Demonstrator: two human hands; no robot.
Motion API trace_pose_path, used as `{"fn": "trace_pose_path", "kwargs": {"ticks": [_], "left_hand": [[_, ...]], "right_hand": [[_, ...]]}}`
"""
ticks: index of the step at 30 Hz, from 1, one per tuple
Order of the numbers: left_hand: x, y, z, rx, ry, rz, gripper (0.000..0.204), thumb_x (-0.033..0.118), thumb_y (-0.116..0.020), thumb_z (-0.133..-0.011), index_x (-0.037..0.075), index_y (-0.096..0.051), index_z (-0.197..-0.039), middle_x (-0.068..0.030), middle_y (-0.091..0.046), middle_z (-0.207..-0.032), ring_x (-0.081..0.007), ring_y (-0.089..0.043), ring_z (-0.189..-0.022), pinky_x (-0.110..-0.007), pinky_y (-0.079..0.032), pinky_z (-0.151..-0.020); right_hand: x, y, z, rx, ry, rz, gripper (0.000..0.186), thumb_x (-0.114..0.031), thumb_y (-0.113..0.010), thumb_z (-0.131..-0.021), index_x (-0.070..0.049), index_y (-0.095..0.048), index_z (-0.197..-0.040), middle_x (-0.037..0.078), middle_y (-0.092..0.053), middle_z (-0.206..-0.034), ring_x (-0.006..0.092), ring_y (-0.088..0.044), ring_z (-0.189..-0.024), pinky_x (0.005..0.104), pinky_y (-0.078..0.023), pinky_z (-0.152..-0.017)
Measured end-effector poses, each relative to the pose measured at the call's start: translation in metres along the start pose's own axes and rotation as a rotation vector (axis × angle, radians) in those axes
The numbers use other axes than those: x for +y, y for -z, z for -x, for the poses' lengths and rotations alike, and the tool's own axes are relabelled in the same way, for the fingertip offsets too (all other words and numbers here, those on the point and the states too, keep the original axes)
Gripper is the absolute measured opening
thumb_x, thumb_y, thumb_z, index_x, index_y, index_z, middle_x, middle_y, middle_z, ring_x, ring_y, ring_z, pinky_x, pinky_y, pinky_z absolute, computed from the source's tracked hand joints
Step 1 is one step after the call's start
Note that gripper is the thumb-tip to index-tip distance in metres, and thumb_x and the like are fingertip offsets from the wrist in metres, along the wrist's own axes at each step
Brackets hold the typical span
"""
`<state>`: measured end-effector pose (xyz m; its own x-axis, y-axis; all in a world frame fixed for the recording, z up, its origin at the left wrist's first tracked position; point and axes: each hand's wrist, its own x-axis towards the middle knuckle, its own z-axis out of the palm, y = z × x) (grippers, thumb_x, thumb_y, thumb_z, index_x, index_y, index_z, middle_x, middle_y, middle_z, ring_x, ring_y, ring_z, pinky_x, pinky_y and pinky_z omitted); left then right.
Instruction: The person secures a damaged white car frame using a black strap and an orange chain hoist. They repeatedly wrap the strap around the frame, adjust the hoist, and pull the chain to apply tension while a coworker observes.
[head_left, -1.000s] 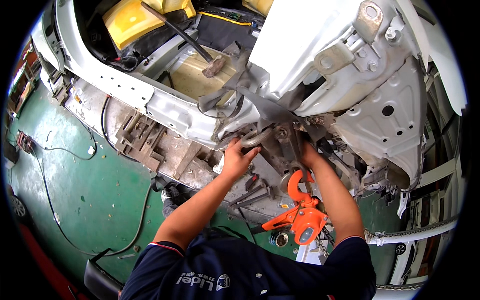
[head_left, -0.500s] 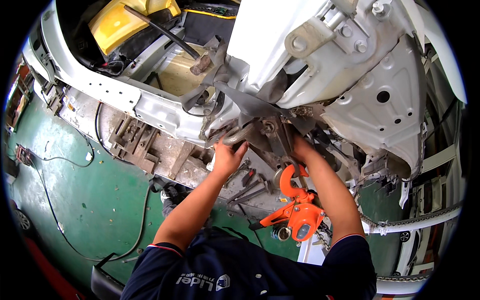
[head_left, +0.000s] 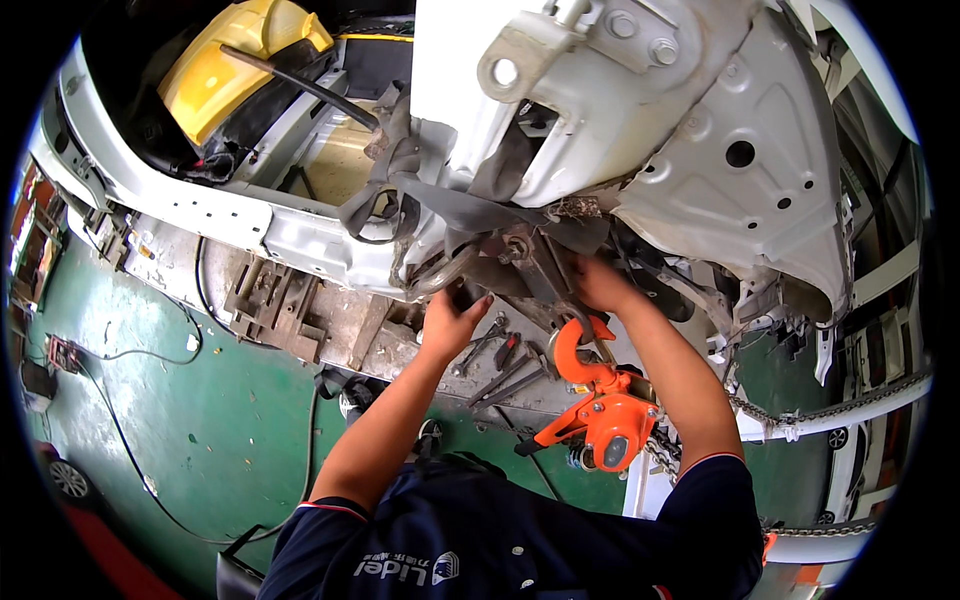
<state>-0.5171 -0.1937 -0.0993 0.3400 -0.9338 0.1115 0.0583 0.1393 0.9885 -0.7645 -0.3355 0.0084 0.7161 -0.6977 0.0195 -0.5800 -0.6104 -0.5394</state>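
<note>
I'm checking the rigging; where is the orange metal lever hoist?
In the head view, the orange metal lever hoist is below and right of centre, between long dark metal tools on its left and the bare right forearm.

**Both arms reach past an orange lever hoist (head_left: 617, 430)**

Beyond the lever hoist, the right hand (head_left: 600, 283) reaches beside a steel clamp (head_left: 543, 265), fingertips hidden. Beyond and left of the hoist, the left hand (head_left: 452, 322) spreads its thumb near a curved metal bar (head_left: 447, 271). Left of the hoist lie hand tools (head_left: 500, 380); farthest beyond it, a white car body (head_left: 590, 130).
</note>
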Motion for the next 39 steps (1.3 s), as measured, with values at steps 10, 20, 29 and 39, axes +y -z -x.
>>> {"fn": "trace_pose_path", "kwargs": {"ticks": [10, 20, 29, 39], "left_hand": [[0.016, 0.003, -0.016, -0.077, -0.027, -0.078, 0.034, 0.006, -0.073, -0.089, -0.004, -0.056, -0.117, -0.0137, -0.069, -0.104, -0.0178, -0.065, -0.093, -0.033, -0.051, -0.084], [0.010, 0.006, -0.019, -0.125, -0.138, -0.403, 0.032, 0.014, -0.072, -0.088, -0.003, -0.063, -0.114, -0.0230, -0.071, -0.097, -0.0397, -0.068, -0.096, -0.040, -0.052, -0.084], [-0.044, 0.048, 0.013, -0.106, -0.149, -0.342, 0.053, 0.018, -0.081, -0.081, 0.003, -0.055, -0.125, -0.0175, -0.064, -0.106, -0.0301, -0.063, -0.100, -0.039, -0.050, -0.088], [0.040, -0.004, -0.029, -0.257, -0.760, -0.697, 0.030, 0.006, -0.066, -0.085, 0.001, -0.066, -0.114, -0.0237, -0.065, -0.115, -0.0476, -0.056, -0.111, -0.052, -0.042, -0.099]], "right_hand": [[-0.055, 0.026, 0.021, 0.121, -0.065, 0.133, 0.023, -0.022, -0.057, -0.100, -0.013, -0.070, -0.117, 0.019, -0.071, -0.102, 0.0411, -0.067, -0.093, 0.0478, -0.054, -0.081], [-0.039, 0.049, 0.048, 0.309, -0.020, 0.262, 0.027, -0.020, -0.061, -0.091, -0.010, -0.068, -0.116, 0.013, -0.072, -0.091, 0.0355, -0.069, -0.084, 0.0452, -0.055, -0.077], [-0.057, 0.090, 0.085, 0.472, -0.150, 0.096, 0.023, -0.012, -0.063, -0.088, -0.006, -0.069, -0.109, 0.011, -0.068, -0.082, 0.0307, -0.066, -0.073, 0.0381, -0.053, -0.070], [-0.078, 0.070, 0.083, 0.461, -0.009, -0.104, 0.021, -0.013, -0.065, -0.089, -0.006, -0.069, -0.109, 0.010, -0.071, -0.085, 0.0265, -0.070, -0.078, 0.0341, -0.055, -0.074]]}}
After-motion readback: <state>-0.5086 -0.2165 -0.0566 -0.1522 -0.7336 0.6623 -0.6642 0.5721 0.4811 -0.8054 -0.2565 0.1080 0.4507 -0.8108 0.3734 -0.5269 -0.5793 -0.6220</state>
